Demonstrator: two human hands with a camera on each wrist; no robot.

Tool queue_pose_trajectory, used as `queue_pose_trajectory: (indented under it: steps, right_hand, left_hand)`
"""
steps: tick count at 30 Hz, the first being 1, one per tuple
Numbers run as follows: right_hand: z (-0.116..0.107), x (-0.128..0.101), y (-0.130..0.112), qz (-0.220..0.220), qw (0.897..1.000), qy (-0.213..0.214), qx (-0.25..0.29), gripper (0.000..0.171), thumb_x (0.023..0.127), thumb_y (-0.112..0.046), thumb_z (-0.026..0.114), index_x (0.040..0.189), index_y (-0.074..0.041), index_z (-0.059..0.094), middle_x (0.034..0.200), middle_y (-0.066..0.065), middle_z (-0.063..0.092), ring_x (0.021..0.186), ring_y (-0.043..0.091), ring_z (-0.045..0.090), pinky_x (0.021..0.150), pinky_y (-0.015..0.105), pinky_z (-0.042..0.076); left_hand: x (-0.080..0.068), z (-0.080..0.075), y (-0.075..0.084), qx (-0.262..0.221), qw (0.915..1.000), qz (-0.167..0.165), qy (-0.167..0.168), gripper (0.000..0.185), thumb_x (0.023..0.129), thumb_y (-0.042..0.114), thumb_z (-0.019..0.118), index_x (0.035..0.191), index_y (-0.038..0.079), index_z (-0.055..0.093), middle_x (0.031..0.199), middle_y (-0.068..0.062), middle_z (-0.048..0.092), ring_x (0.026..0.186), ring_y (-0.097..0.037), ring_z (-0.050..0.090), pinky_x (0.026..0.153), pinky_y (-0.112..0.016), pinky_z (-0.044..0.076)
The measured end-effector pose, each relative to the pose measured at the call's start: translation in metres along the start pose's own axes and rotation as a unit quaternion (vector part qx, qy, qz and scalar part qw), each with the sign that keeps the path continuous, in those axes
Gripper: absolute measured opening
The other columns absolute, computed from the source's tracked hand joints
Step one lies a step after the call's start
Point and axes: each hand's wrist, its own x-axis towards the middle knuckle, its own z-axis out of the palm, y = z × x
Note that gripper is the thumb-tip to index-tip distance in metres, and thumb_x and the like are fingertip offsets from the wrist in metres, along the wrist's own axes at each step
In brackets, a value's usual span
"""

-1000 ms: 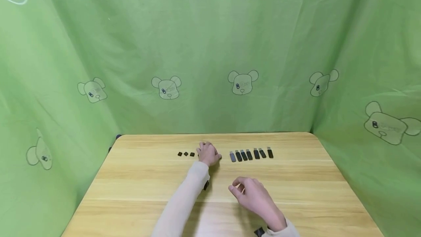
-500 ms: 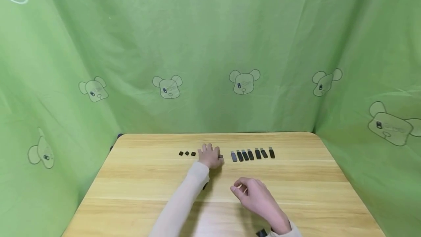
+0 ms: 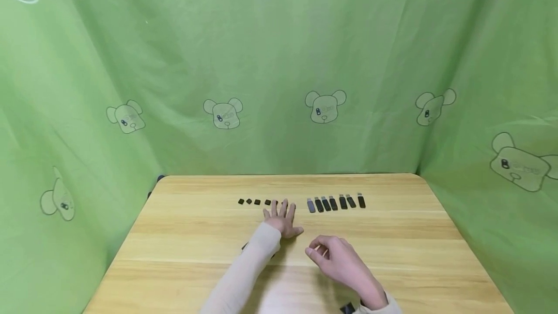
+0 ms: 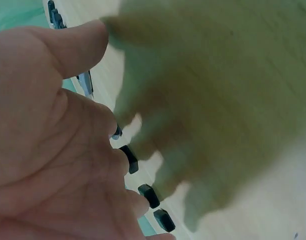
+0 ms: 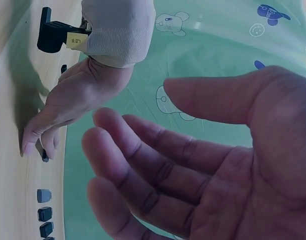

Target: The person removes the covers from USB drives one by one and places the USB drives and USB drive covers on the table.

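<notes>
While the left hand (image 3: 282,219) lies flat, fingers spread, just behind a row of small square black caps (image 3: 257,202) on the light wooden table (image 3: 183,236), the right hand (image 3: 337,258) hovers loosely curled, holding nothing.

On the table (image 3: 183,236), small caps (image 3: 255,202) lie left of a drive row (image 3: 335,203).

Left hand (image 3: 282,221) flat, fingers spread; right hand (image 3: 337,259) loosely curled, empty.
</notes>
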Motion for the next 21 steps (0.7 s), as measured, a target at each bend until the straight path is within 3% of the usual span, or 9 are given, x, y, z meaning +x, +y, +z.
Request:
queue_pose_trajectory:
  steps: [21]
  right_hand:
    - [-0.0001,-0.0018,0.0046,-0.013,1.0,-0.011,-0.002,0.017,0.095,-0.03,0.07,0.095,-0.014,0.073,0.081,-0.004,0.07,0.069,0.005,0.057,0.064,0.02,0.047]
  left_hand:
    - [0.0025,0.0021,-0.0076,0.002,0.9994,-0.031,0.014,0.088,0.096,0.064,0.053,0.163,0.017,0.02,0.173,-0.002,0.013,0.161,-0.032,0.008,0.127,-0.059,0.019]
